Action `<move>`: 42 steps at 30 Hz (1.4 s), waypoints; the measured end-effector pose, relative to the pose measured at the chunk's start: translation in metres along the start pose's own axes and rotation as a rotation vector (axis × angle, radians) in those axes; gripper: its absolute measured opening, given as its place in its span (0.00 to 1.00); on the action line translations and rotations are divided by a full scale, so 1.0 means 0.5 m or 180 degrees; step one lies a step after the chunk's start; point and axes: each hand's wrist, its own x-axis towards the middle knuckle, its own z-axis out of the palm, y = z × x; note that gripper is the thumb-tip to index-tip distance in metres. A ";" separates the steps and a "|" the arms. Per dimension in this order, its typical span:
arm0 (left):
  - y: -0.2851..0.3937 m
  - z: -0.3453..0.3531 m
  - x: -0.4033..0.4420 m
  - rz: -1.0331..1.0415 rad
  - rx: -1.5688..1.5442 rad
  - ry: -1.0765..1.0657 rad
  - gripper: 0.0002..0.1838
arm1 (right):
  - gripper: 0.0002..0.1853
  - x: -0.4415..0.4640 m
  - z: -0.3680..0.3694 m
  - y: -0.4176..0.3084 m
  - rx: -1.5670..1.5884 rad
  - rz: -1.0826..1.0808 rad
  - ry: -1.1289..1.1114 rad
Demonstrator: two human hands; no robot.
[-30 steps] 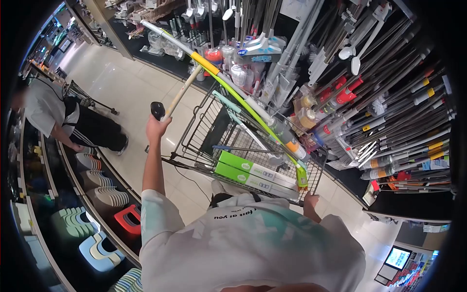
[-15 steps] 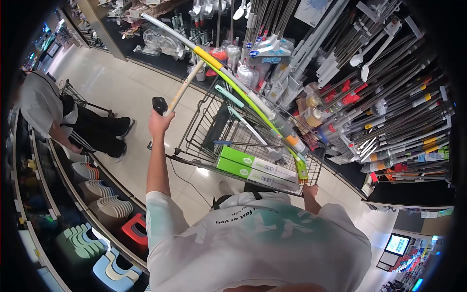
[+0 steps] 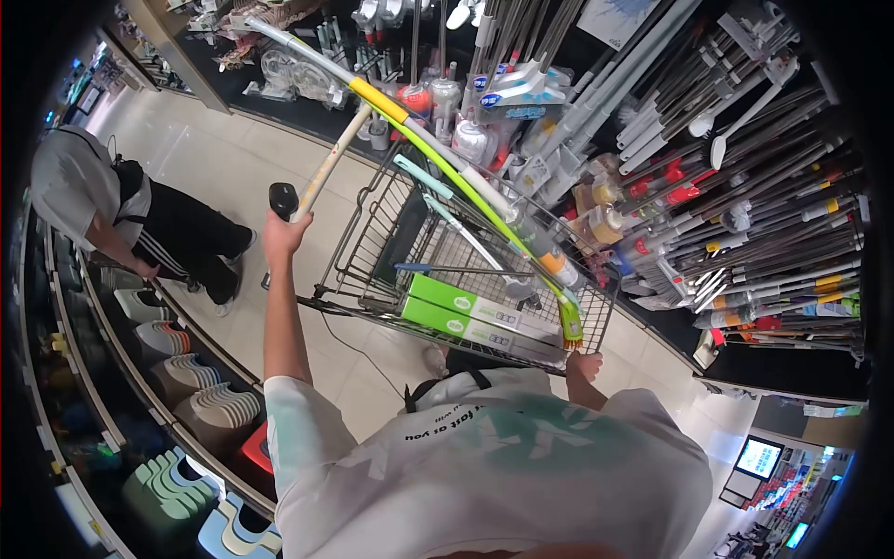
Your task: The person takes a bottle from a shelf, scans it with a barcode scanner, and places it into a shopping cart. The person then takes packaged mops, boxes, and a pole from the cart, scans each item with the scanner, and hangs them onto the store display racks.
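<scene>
My left hand (image 3: 282, 235) is wrapped round the end of a light wooden handle (image 3: 333, 166), beside a black rounded object (image 3: 283, 198). The handle's far end meets a long pole with a yellow sleeve (image 3: 378, 101). That pole and a bright green one (image 3: 463, 191) lie slantwise over the wire shopping cart (image 3: 358, 244). My right hand (image 3: 584, 365) is closed at the cart's near right corner, close to the green brush head (image 3: 571, 326); its grip is partly hidden. Green and white boxes (image 3: 475, 312) and a pale teal-handled tool (image 3: 466, 233) lie inside the cart.
Racks of mops and poles (image 3: 773, 233) stand beyond the cart and to the right. Shelves with stacked plastic stools (image 3: 219, 410) run along the left. Another person (image 3: 102, 200) stands on the tiled floor at the left. A lit screen (image 3: 759, 458) shows at lower right.
The cart and my left hand have shifted slightly left in the view. The other person's legs have moved, and more of that person shows. Both hands keep their grip.
</scene>
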 end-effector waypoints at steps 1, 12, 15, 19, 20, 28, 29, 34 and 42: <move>0.006 0.003 0.016 -0.0059 0.0086 -0.0016 0.45 | 0.25 0.000 -0.004 -0.011 0.0005 -0.0048 0.0030; 0.028 -0.011 0.138 0.0002 0.0009 0.0047 0.46 | 0.13 -0.035 0.013 -0.096 0.0272 -0.0133 0.0097; 0.035 -0.043 0.156 0.0046 -0.0022 0.0100 0.46 | 0.12 -0.057 -0.003 -0.115 0.0305 -0.0114 0.0091; 0.024 -0.037 0.177 0.0184 -0.0057 0.0149 0.46 | 0.11 -0.076 -0.018 -0.121 0.0377 -0.0078 -0.0022; 0.022 -0.035 0.182 0.0201 -0.0053 0.0153 0.46 | 0.11 -0.079 -0.026 -0.123 0.0394 -0.0063 -0.0074; -0.004 -0.117 0.173 0.0341 0.0036 0.0236 0.45 | 0.09 -0.127 -0.034 -0.089 0.0728 -0.0173 0.0040; -0.013 -0.119 0.169 0.0417 -0.0010 0.0280 0.45 | 0.09 -0.135 -0.036 -0.079 0.0776 -0.0175 0.0061; -0.020 -0.113 0.142 0.0516 -0.0114 0.0270 0.43 | 0.08 -0.148 -0.031 -0.033 0.0958 -0.0098 0.0185; -0.067 -0.075 0.070 0.0804 -0.0448 0.0153 0.41 | 0.08 -0.163 -0.009 0.082 0.0850 0.0039 0.0228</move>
